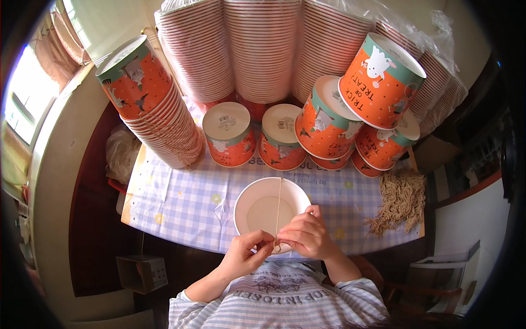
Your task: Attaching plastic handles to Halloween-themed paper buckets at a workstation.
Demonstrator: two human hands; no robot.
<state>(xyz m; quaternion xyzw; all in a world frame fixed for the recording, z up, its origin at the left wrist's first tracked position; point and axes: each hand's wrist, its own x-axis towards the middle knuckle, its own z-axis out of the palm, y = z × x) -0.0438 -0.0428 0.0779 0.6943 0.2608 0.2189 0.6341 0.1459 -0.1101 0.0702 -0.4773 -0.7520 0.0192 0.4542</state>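
Observation:
A white-lined paper bucket (247, 196) stands with its mouth up at the table's near edge. Across its opening runs a thin tan cord (279, 205), from the far rim to the near rim. My left hand (245, 256) pinches the cord's near end between thumb and fingertips, just at the near rim. Close beside it, my right hand (306, 234) has its fingertips closed on the same cord, with the hand against the bucket's right side. A small loop of cord hangs below the fingertips; whether it is knotted I cannot tell.
A heap of tan cords (402, 200) lies at the table's right edge. Upturned orange and green buckets (227, 142) line the back, some stacked. A tall nested stack (159, 123) leans at left. Plastic-wrapped bucket stacks (263, 49) rise behind. A checked cloth (189, 200) covers the table.

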